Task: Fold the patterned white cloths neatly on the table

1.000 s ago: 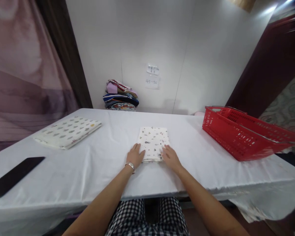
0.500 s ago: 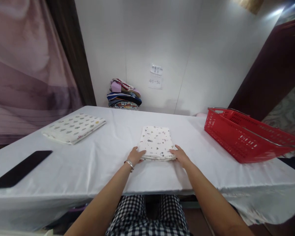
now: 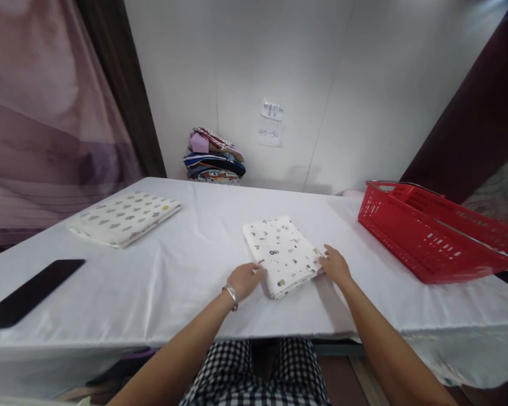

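A red plastic basket [image 3: 415, 239] was seen at the right of the tabletop [image 3: 203, 237]; its inside was largely hidden by its near wall, and no contents could be made out. In front of the person, the folded printed cloth [image 3: 284, 256] was laid at a slant. Its right corner was pinched in the grip of the right hand [image 3: 336, 268]; its left edge was met by the left hand [image 3: 243, 280], whose grip could not be told, the fingertips being obscured. A black flat panel [image 3: 31, 293] was cut off at left.
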`<state>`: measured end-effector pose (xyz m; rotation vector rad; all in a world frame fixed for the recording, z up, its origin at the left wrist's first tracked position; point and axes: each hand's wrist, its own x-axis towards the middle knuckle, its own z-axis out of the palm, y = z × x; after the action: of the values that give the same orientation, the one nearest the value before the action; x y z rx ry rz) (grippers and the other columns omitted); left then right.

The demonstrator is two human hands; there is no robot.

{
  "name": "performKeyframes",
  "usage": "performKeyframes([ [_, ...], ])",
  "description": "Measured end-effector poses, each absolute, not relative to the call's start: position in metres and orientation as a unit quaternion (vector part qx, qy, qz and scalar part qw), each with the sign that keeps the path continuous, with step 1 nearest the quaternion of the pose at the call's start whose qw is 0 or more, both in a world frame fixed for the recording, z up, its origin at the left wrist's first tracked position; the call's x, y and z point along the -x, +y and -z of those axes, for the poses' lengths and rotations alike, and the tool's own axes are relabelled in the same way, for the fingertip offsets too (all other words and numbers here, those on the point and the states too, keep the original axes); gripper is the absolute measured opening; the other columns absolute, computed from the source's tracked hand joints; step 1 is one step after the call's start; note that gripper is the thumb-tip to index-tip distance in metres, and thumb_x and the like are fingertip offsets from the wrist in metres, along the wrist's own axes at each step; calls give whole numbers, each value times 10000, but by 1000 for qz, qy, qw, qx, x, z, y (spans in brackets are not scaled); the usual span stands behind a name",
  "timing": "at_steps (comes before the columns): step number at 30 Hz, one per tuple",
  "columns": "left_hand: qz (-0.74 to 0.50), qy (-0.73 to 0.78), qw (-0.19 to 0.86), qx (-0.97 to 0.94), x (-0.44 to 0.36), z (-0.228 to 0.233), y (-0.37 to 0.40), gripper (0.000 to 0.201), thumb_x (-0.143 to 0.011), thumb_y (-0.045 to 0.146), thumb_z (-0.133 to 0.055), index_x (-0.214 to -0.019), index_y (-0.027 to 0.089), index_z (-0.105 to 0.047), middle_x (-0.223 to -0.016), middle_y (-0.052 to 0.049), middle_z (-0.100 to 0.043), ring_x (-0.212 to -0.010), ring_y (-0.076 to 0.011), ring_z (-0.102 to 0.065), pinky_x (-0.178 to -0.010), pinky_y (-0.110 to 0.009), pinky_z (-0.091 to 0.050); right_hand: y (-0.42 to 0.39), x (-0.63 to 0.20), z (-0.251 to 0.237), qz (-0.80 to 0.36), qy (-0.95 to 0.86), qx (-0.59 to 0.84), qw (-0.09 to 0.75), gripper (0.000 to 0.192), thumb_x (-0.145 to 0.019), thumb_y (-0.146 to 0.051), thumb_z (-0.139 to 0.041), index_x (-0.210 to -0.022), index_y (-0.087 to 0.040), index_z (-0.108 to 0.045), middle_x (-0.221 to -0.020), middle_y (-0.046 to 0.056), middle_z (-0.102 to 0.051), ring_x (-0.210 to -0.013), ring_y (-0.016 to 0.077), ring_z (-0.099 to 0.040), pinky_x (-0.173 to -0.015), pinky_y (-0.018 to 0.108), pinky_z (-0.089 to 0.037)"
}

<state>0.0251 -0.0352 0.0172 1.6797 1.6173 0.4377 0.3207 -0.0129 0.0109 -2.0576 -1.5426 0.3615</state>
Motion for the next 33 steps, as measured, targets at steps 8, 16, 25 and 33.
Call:
performKeyframes([
  [8,-185,575,82,-793,-43,-25,64,525,-836,442,-406,-1291,179,-420,-1404,-73,-356,-1324,-229,-228,-1096,-375,-164,-35,-212,-23,-103,-783,591,163,553,-872,-487,-331,-1350,-210,-361,-1432,70,-302,-1325,242,-214,-1069,438,-139],
  [16,-60,602,104,-789,-45,3,90,666,-832,564,-259,-1387,196,-263,-1496,-46,-97,-1367,-236,-6,-1084,-468,-65,-33,-206,-17,-175,-804,563,76,586,-877,-532,-285,-1380,-230,-294,-1478,74,-167,-1357,235,-95,-1065,453,-72],
  [25,-64,602,97,-790,-45,5,89,690,-828,588,-243,-1391,189,-264,-1494,-43,-110,-1367,-241,-10,-1086,-474,-50,45,-253,-10,-74,-722,686,42,642,-883,-516,-256,-1405,-143,-225,-1486,86,-120,-1357,240,-50,-1063,450,-68],
  [33,-131,597,113,-783,-42,14,85,601,-857,533,-248,-1370,224,-307,-1487,-6,-152,-1368,-215,-21,-1085,-470,-80,60,-265,-8,-94,-710,688,114,511,-889,-440,-296,-1312,-177,-411,-1416,68,-333,-1302,213,-258,-1030,347,-216],
])
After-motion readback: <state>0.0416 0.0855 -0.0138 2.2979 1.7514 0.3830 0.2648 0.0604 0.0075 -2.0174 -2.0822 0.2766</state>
